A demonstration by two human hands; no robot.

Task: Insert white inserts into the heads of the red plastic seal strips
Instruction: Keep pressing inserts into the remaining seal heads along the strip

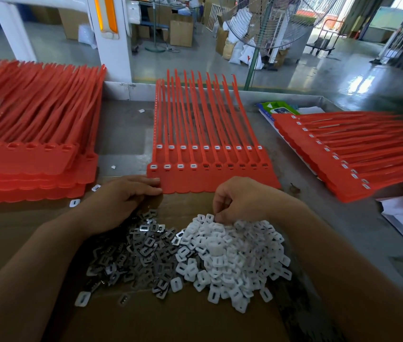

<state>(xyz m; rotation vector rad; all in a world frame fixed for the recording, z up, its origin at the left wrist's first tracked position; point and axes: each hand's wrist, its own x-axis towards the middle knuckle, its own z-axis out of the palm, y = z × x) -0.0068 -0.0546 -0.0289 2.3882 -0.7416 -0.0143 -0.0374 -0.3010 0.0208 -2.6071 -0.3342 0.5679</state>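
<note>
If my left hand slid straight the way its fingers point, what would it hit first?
The near left corner of the middle red seal strip sheet; the left hand seems to be touching its edge.

Bare left grip (123, 201) and right grip (242, 198) on bare forearms (47, 250).

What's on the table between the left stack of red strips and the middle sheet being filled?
Mostly bare grey table, with a few loose white inserts scattered on it, in the head view.
</note>
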